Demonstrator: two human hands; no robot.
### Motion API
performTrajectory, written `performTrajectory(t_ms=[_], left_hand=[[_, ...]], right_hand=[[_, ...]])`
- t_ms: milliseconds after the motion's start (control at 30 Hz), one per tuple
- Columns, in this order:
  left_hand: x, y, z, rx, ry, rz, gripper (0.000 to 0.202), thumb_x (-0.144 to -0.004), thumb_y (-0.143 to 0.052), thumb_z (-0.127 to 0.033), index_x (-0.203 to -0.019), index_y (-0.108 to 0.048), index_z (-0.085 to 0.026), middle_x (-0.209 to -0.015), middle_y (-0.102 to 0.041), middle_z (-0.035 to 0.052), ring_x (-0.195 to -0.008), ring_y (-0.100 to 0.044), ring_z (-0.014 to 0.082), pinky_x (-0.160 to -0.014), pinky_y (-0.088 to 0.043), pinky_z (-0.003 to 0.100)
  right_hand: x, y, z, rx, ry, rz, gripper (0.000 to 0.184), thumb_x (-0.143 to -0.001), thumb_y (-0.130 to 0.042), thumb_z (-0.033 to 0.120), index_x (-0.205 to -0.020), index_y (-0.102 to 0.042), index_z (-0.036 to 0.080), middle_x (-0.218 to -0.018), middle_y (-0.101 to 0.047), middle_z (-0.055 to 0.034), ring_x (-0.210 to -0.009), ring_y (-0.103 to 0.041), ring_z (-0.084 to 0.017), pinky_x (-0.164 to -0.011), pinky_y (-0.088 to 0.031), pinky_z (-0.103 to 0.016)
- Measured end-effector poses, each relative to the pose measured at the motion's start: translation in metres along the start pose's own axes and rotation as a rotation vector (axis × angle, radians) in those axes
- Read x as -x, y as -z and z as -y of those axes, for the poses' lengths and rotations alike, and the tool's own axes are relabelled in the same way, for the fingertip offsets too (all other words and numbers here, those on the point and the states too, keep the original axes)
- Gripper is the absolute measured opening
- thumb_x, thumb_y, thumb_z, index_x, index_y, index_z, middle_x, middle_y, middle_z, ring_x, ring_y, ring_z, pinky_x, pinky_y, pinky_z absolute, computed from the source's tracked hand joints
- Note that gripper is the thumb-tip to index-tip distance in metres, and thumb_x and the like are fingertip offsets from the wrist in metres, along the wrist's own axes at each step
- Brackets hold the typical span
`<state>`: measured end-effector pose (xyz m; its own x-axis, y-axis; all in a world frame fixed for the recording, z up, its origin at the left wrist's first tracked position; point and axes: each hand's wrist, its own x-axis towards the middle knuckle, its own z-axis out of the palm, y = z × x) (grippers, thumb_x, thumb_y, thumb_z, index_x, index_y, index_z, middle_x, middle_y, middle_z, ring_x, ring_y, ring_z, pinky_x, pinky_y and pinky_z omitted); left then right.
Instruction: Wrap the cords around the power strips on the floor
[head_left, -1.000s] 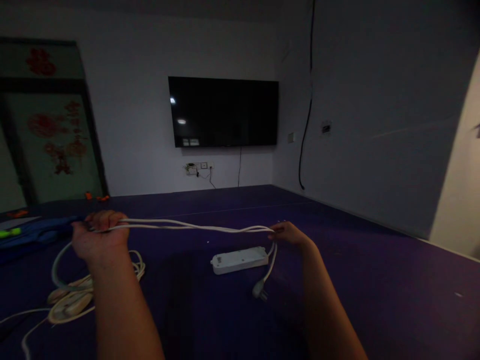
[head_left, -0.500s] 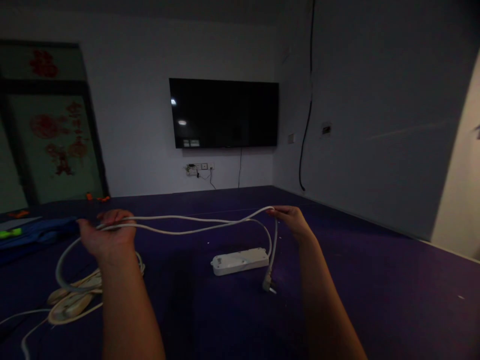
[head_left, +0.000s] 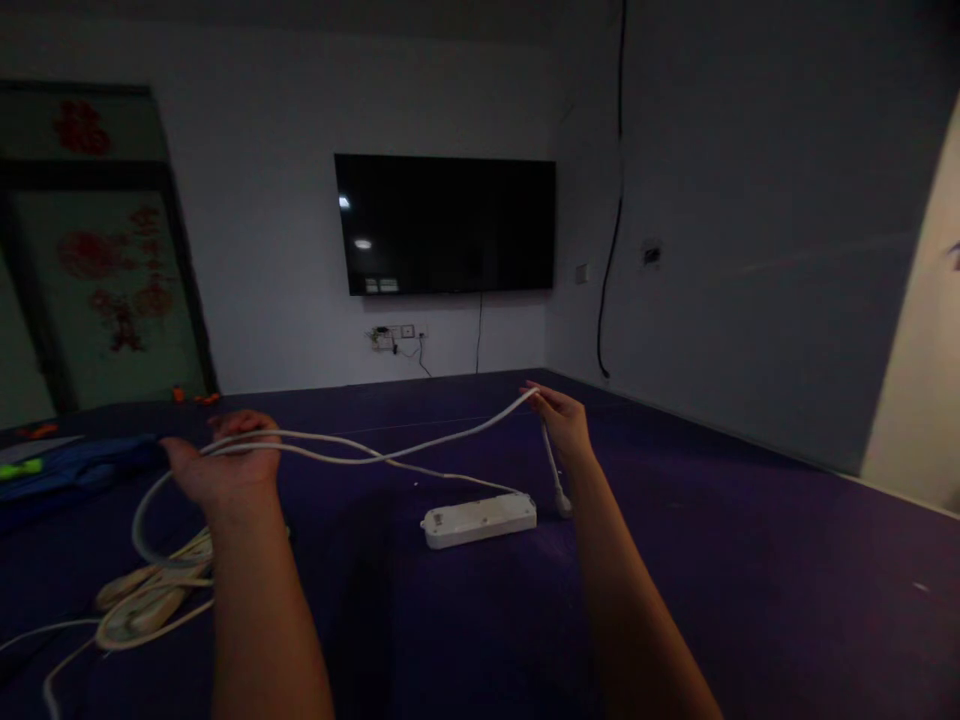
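A white power cord (head_left: 450, 440) stretches in the air between both hands. Its loop lies across the palm of my left hand (head_left: 229, 460), thumb apart and fingers curled loosely over the strands. At the right, my right hand (head_left: 556, 412) pinches the cord between thumb and fingertips. From there the end hangs down to a plug (head_left: 562, 502), partly behind my wrist. The other strand runs down to a white power strip (head_left: 480, 521), which rests on the purple surface between my arms.
More white power strips with tangled cords (head_left: 150, 600) lie at the left, partly behind my left forearm. Blue cloth (head_left: 82, 468) with a bright green item (head_left: 21, 468) lies beyond. A television (head_left: 450, 226) hangs on the far wall; a black cable (head_left: 611, 260) dangles at the right.
My right hand has moved slightly up and left, lifting its strand and the plug. The other strand has dropped lower toward the power strip. My left hand has shifted slightly right.
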<state>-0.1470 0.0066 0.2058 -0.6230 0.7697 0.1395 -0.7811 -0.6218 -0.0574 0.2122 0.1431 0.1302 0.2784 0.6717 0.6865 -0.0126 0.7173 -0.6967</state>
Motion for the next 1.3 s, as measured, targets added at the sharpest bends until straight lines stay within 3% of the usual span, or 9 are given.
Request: performTrajectory(t_ms=[333, 500, 800, 933, 1100, 1300], left_hand=[[-0.001, -0.001, -0.001, 0.024, -0.006, 0.035, 0.063, -0.081, 0.003, -0.068, -0.072, -0.035, -0.019, -0.049, -0.035, -0.0086, -0.031, -0.036, 0.0046, -0.031, -0.029, 0.016], [-0.001, -0.002, -0.001, 0.012, -0.004, 0.017, 0.066, -0.079, 0.007, -0.069, -0.071, -0.034, -0.019, -0.048, -0.033, -0.009, -0.03, -0.034, 0.0041, -0.03, -0.029, 0.016], [0.002, -0.004, -0.004, 0.078, -0.056, 0.016, 0.064, -0.081, 0.01, -0.065, -0.071, -0.033, -0.019, -0.048, -0.028, -0.0095, -0.03, -0.033, 0.0036, -0.03, -0.028, 0.014], [0.003, -0.002, -0.007, 0.117, -0.058, 0.084, 0.06, -0.084, 0.007, -0.063, -0.072, -0.034, -0.02, -0.05, -0.029, -0.0095, -0.032, -0.035, 0.0043, -0.031, -0.03, 0.014], [0.004, -0.003, -0.008, 0.168, -0.039, 0.125, 0.057, -0.085, 0.002, -0.063, -0.074, -0.034, -0.02, -0.053, -0.03, -0.0095, -0.032, -0.035, 0.0041, -0.031, -0.031, 0.014], [0.009, -0.005, -0.006, 0.232, -0.028, 0.164, 0.054, -0.087, -0.003, -0.061, -0.075, -0.036, -0.019, -0.054, -0.031, -0.0092, -0.034, -0.037, 0.0048, -0.031, -0.031, 0.015]], right_hand=[[0.011, -0.048, -0.019, -0.015, -0.005, 0.209, 0.041, -0.072, -0.063, 0.046, -0.099, -0.07, 0.016, -0.103, -0.07, -0.0098, -0.097, -0.064, -0.023, -0.089, -0.048, -0.038], [0.02, -0.067, -0.025, 0.344, 0.037, 0.413, 0.035, -0.085, -0.048, 0.034, -0.11, -0.065, 0.016, -0.111, -0.066, -0.0071, -0.104, -0.062, -0.02, -0.092, -0.046, -0.035], [0.037, -0.053, -0.031, 0.716, -0.072, 0.707, 0.042, -0.074, -0.065, 0.033, -0.114, -0.064, 0.019, -0.117, -0.063, -0.0074, -0.115, -0.054, -0.024, -0.097, -0.039, -0.031], [0.044, -0.049, -0.041, 0.877, -0.167, 0.839, 0.06, -0.067, -0.071, 0.033, -0.123, -0.057, 0.019, -0.126, -0.057, -0.0091, -0.119, -0.05, -0.023, -0.099, -0.037, -0.029], [0.059, -0.058, -0.051, 1.039, -0.261, 0.94, 0.084, -0.057, -0.077, 0.039, -0.133, -0.045, 0.023, -0.137, -0.046, -0.0113, -0.127, -0.04, -0.029, -0.105, -0.027, -0.042], [0.076, -0.068, -0.057, 1.144, -0.282, 0.929, 0.084, -0.066, -0.064, 0.057, -0.14, -0.032, 0.03, -0.14, -0.042, -0.0099, -0.131, -0.031, -0.032, -0.104, -0.013, -0.058]])
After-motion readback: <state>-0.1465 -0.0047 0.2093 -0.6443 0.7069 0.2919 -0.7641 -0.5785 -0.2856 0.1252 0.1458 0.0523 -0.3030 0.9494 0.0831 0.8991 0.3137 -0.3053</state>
